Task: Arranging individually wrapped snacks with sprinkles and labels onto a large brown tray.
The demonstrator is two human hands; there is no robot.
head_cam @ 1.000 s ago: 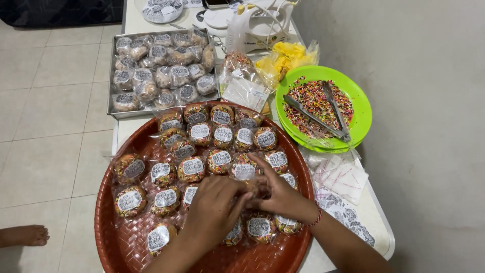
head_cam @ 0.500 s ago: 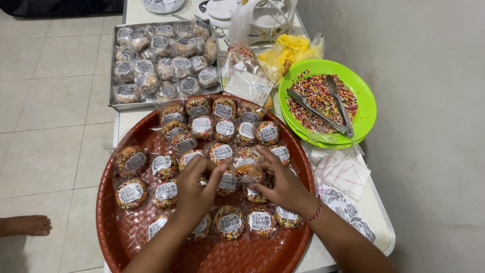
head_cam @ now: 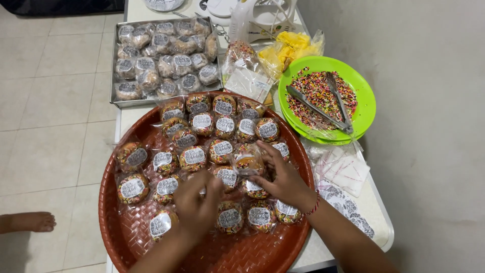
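A round red woven tray (head_cam: 227,253) holds several clear-wrapped sprinkle-covered treats with round white labels. My right hand (head_cam: 285,179) pinches the plastic of one wrapped treat (head_cam: 247,163) near the tray's middle, lifting it slightly above its neighbours. My left hand (head_cam: 197,205) lies just left of it, back up, fingers curled down over the packets by another labelled treat (head_cam: 227,177). What the left fingers grip is hidden.
A metal tray (head_cam: 115,98) of more wrapped treats sits behind. A green plate (head_cam: 366,101) of sprinkles with metal tongs (head_cam: 323,108) stands at right, a yellow bag (head_cam: 293,45) and white appliance (head_cam: 252,20) behind. Clear bags (head_cam: 346,169) and label sheets (head_cam: 348,207) lie by the table edge. A person's bare foot (head_cam: 30,221) is on the floor.
Both hands have shifted a little toward the tray's middle. My right hand has picked up one wrapped treat by its plastic, and my left hand has moved closer to it.
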